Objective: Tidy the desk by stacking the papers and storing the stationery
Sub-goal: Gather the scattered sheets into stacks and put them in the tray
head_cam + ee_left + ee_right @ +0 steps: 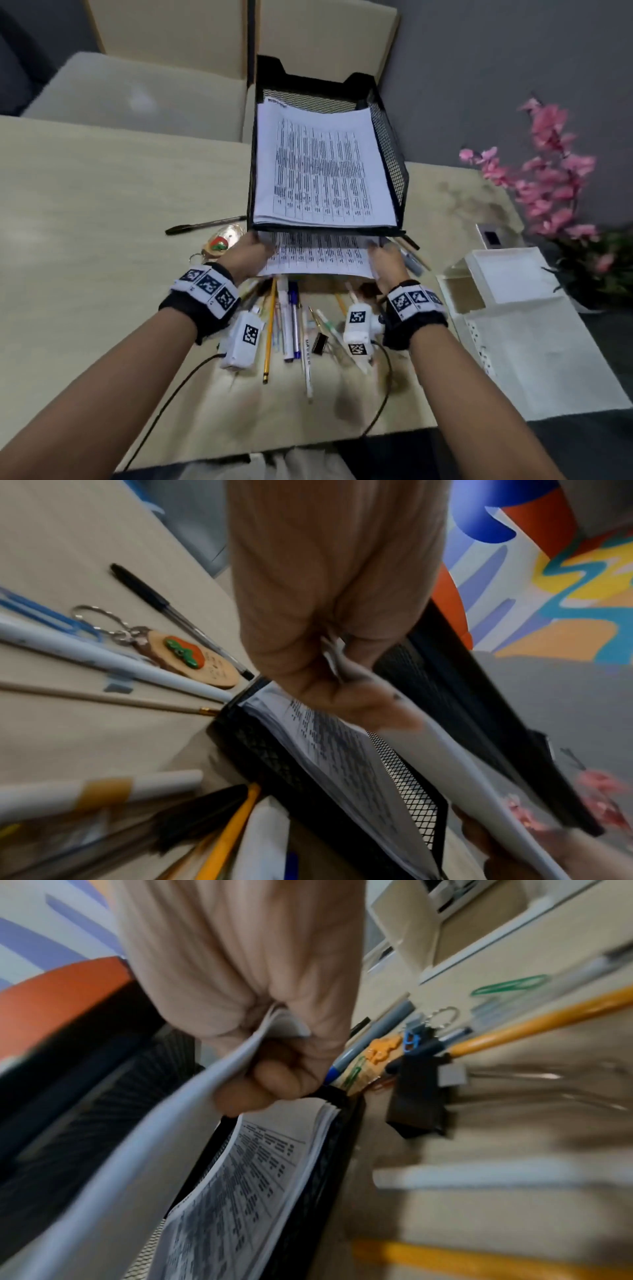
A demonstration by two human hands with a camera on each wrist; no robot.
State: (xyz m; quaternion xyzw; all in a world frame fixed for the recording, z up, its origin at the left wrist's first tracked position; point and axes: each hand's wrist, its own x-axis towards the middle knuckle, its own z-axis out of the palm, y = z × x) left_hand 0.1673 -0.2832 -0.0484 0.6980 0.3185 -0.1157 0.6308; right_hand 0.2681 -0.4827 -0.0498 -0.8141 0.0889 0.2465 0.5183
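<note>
A black mesh tray (390, 150) on the desk holds a stack of printed papers (318, 164). Just in front of it, both my hands carry one more printed sheet (318, 257) above the desk. My left hand (255, 251) pinches the sheet's left edge (346, 666); my right hand (382, 258) pinches its right edge (240, 1053). Both wrist views show the sheet hovering over the tray's stack (342, 750) (260, 1164). Several pens and pencils (291, 325) lie under and below my hands, with a black binder clip (320, 342) among them.
A black pen (205, 224) and a wooden keychain (219, 245) lie left of the tray. An open white box (496, 274) sits at the right, pink flowers (548, 171) behind it. A closed laptop (137, 96) is at the back left. Paper clips (510, 984) lie near the pens.
</note>
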